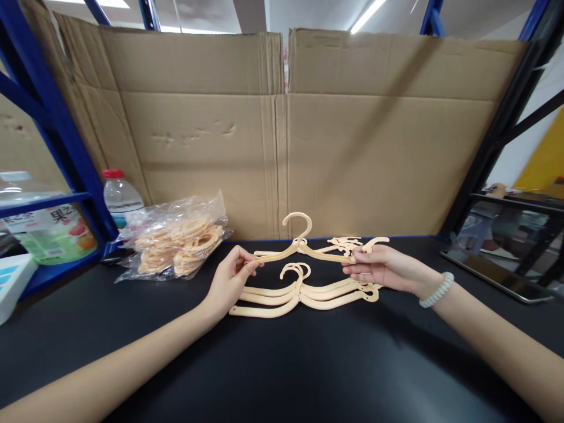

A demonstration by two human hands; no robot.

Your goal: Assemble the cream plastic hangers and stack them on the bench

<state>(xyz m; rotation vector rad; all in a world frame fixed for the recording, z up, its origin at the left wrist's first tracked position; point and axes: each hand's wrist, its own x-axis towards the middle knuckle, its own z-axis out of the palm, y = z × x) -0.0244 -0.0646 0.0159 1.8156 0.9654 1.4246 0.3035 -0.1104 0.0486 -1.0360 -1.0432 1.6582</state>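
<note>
Cardboard sheets (282, 135) stand upright as a backdrop behind a black table (282, 364), flanked by blue shelf posts (57, 129). At left rear on the table lies a clear plastic bag (176, 238) of cream hangers, with a red-capped water bottle (120, 197) just behind it.

Centre: a stack of cream hangers (304, 291) lies flat on the table, hooks pointing away from the person. Directly above it, one cream hanger (304, 249) is held level, hook upright. A few more hangers (348, 242) lie behind it (count not discernible).

The left hand (229, 282) pinches the held hanger's left end between thumb and fingers. The right hand (381, 267), with a pale coiled band (437, 289) on the wrist, grips its right end with closed fingertips.
</note>
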